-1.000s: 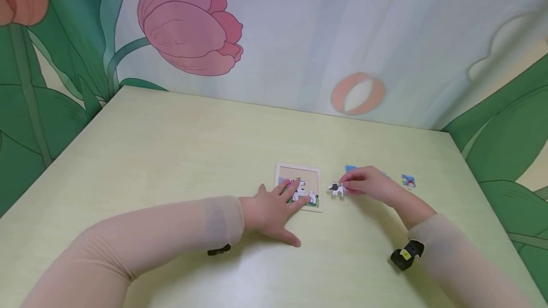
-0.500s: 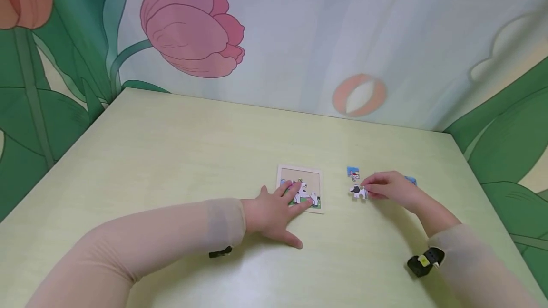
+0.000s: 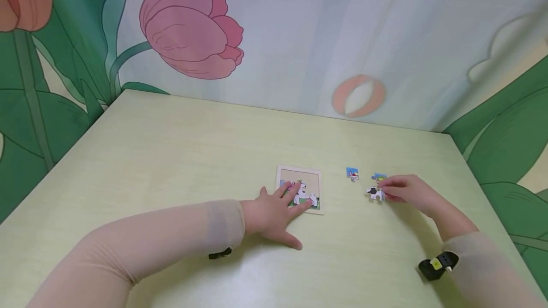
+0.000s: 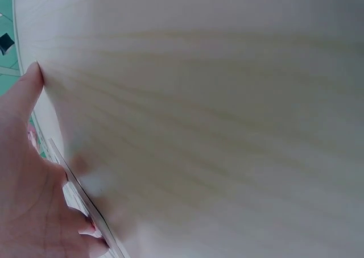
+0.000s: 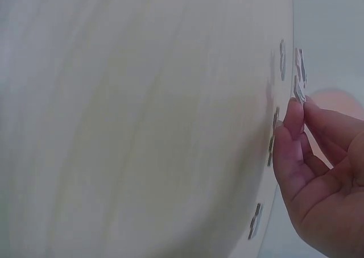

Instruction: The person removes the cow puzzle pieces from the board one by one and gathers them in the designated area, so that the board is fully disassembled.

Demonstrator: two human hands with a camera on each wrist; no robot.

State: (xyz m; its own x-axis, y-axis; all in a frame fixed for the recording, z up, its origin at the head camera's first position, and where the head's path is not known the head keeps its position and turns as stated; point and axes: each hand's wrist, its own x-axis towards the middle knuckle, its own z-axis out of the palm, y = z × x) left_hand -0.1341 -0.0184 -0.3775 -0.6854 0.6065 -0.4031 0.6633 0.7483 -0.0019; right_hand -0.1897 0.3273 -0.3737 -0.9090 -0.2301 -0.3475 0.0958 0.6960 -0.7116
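My left hand rests with spread fingers on a small square puzzle board with a pale rim. White animal picture parts fill the lower portion of the board; bare tan backing shows above. Some of the picture is hidden under my fingers. To the right, my right hand pinches a white puzzle piece with a dark patch between thumb and fingertips. The right wrist view shows this puzzle piece edge-on, held off the tabletop. Just behind it lies another puzzle piece, blue and yellow, partly covered.
A blue puzzle piece lies on the table between the board and my right hand. In the right wrist view a further puzzle piece lies on the pale tabletop. A printed curtain hangs along the far table edge.
My right hand has moved right, away from the board, carrying the white piece. The blue piece behind it has come into full view. My left hand has stayed on the board.
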